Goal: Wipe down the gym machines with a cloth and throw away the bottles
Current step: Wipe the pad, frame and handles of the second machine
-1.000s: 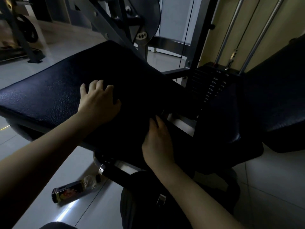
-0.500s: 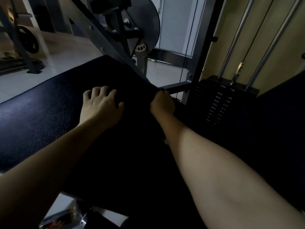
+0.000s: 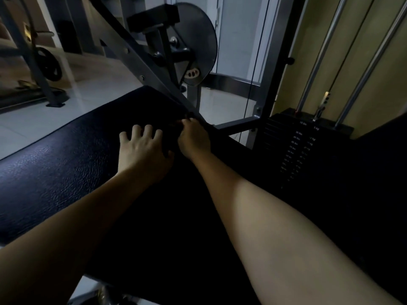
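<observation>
1. Right hand (image 3: 193,139): grip curled tight at the far corner of the bench (image 3: 55,172), against the grey metal frame bar (image 3: 149,69). The light is too dim to tell whether it holds a cloth.
2. Left hand (image 3: 143,150): grip loose, fingers spread, resting on the bench top and holding nothing.
3. The bench is the machine's black pad, with a pebbled, leather-like skin.
4. Weight stack (image 3: 304,155), right of the bench: black plates and small white figures marked "kg". Shiny steel rods (image 3: 317,58) rise from it.
5. Round grey disc (image 3: 198,40) beyond the bench.
</observation>
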